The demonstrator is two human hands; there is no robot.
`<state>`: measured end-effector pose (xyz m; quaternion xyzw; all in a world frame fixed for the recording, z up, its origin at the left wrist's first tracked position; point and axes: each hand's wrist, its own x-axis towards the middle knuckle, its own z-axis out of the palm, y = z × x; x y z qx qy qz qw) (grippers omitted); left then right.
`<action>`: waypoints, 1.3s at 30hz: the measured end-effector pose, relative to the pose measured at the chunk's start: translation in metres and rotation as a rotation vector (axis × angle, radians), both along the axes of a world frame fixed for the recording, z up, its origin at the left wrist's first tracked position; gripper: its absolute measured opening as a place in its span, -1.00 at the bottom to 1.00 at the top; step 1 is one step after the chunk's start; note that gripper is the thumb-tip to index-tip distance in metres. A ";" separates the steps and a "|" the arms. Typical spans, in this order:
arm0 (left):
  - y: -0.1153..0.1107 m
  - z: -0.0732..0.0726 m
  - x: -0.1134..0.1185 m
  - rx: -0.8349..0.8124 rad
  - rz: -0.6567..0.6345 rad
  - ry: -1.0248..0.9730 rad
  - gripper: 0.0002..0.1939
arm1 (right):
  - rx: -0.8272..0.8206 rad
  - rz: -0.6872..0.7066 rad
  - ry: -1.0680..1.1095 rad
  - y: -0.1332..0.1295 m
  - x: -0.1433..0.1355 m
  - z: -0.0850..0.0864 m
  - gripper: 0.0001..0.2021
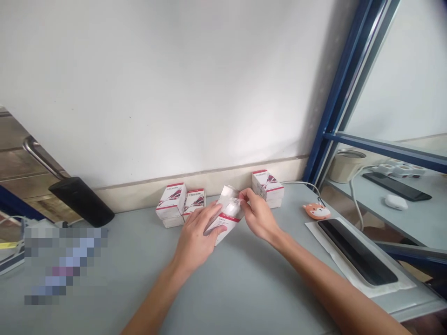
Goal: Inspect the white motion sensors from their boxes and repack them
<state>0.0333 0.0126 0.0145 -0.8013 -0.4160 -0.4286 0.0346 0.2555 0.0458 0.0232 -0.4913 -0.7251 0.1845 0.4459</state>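
My left hand (198,235) is wrapped round a small white-and-red carton (227,226), which is tilted with its top end open. At that open end, my right hand (260,215) is closed in a pinch on a piece of shiny clear plastic (233,204); what the plastic holds is too small to tell. Behind my left hand, a white-and-red box (171,202) sits at the foot of the wall, with a similar box (194,201) beside it, partly hidden by my fingers. Another such box (268,186) stands beyond my right hand.
At right, a black phone (356,251) lies on a white sheet (316,228) near an orange animal-face case (316,211). A black object with a metal handle (82,200) leans at left. Blue framing (335,107) borders a glass panel on the right. A pixelated patch covers the left tabletop.
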 end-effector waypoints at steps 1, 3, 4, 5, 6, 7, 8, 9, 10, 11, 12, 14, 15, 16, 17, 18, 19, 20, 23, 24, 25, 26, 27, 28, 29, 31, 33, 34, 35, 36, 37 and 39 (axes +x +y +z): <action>-0.001 -0.001 0.000 -0.013 -0.005 -0.031 -0.52 | -0.004 -0.019 0.012 -0.001 -0.001 0.001 -0.89; -0.001 -0.005 -0.001 -0.018 -0.025 -0.083 -0.53 | -0.001 -0.035 0.020 -0.001 -0.003 0.004 -0.91; -0.001 -0.006 -0.001 -0.010 -0.035 -0.093 -0.54 | 0.005 -0.028 0.023 -0.002 -0.003 0.005 -0.89; 0.000 -0.007 -0.002 0.006 -0.043 -0.091 -0.54 | 0.012 -0.015 0.028 -0.002 -0.002 0.007 -0.84; 0.001 -0.007 -0.002 0.025 -0.047 -0.080 -0.55 | 0.015 0.000 0.037 -0.003 -0.002 0.008 -0.79; 0.002 -0.007 -0.001 0.043 -0.047 -0.066 -0.55 | 0.018 0.009 0.055 -0.003 -0.002 0.010 -0.74; 0.002 -0.007 0.000 0.057 -0.045 -0.054 -0.55 | 0.020 0.014 0.082 -0.004 -0.001 0.011 -0.70; 0.003 -0.006 0.001 0.069 -0.045 -0.047 -0.54 | 0.026 0.011 0.121 -0.006 -0.001 0.013 -0.68; 0.003 -0.004 0.002 0.084 -0.048 -0.046 -0.53 | 0.039 0.005 0.166 -0.007 0.000 0.015 -0.68; 0.003 -0.003 0.003 0.104 -0.055 -0.047 -0.51 | 0.061 -0.005 0.210 -0.008 0.000 0.017 -0.68; 0.002 -0.001 0.004 0.124 -0.063 -0.045 -0.49 | 0.096 -0.020 0.255 -0.009 0.001 0.018 -0.71; -0.001 0.003 0.002 0.181 -0.070 -0.009 -0.49 | 0.205 -0.074 0.364 -0.008 0.005 0.023 -0.78; -0.002 0.005 0.000 0.215 -0.063 0.023 -0.51 | 0.273 -0.114 0.436 -0.007 0.009 0.025 -0.82; -0.002 0.009 -0.003 0.249 -0.049 0.053 -0.54 | 0.343 -0.159 0.516 -0.005 0.014 0.028 -0.85; -0.002 0.013 -0.005 0.280 -0.032 0.073 -0.56 | 0.408 -0.208 0.594 -0.002 0.019 0.030 -0.86; 0.000 0.019 -0.007 0.309 -0.014 0.083 -0.58 | 0.456 -0.259 0.655 0.002 0.025 0.032 -0.87; 0.003 0.026 -0.008 0.333 0.005 0.082 -0.59 | 0.483 -0.307 0.689 0.005 0.031 0.034 -0.87; 0.008 0.033 -0.006 0.343 0.025 0.075 -0.59 | 0.493 -0.347 0.700 0.008 0.036 0.035 -0.87; 0.036 0.053 0.010 0.317 0.057 0.130 -0.64 | 0.454 -0.399 0.670 0.015 0.048 0.035 -0.87; 0.048 0.057 0.018 0.249 0.063 0.151 -0.64 | 0.442 -0.407 0.660 0.016 0.050 0.035 -0.87; 0.060 0.059 0.027 0.161 0.046 0.184 -0.61 | 0.441 -0.418 0.645 0.017 0.052 0.034 -0.88; 0.072 0.057 0.036 0.053 0.023 0.224 -0.57 | 0.450 -0.436 0.621 0.017 0.053 0.033 -0.89; 0.082 0.053 0.044 -0.052 -0.011 0.273 -0.53 | 0.467 -0.459 0.588 0.018 0.054 0.032 -0.91; 0.091 0.047 0.050 -0.100 -0.036 0.308 -0.49 | 0.489 -0.484 0.551 0.018 0.055 0.032 -0.92; 0.098 0.039 0.056 -0.129 -0.050 0.330 -0.47 | 0.507 -0.503 0.517 0.019 0.055 0.031 -0.93; 0.105 0.024 0.062 -0.180 -0.070 0.355 -0.46 | 0.521 -0.508 0.479 0.019 0.056 0.029 -0.94; 0.103 0.015 0.063 -0.210 -0.071 0.360 -0.48 | 0.517 -0.494 0.466 0.018 0.055 0.027 -0.94; 0.100 0.013 0.062 -0.214 -0.064 0.346 -0.48 | 0.513 -0.486 0.462 0.018 0.054 0.027 -0.94; 0.094 0.014 0.060 -0.214 -0.060 0.302 -0.49 | 0.509 -0.479 0.458 0.018 0.053 0.026 -0.94; 0.087 0.016 0.058 -0.221 -0.060 0.233 -0.50 | 0.505 -0.473 0.459 0.017 0.051 0.026 -0.95; 0.077 0.018 0.056 -0.239 -0.081 0.107 -0.53 | 0.498 -0.466 0.468 0.016 0.047 0.025 -0.95; 0.052 0.021 0.050 -0.389 -0.190 -0.248 -0.60 | 0.460 -0.422 0.516 0.013 0.038 0.024 -0.97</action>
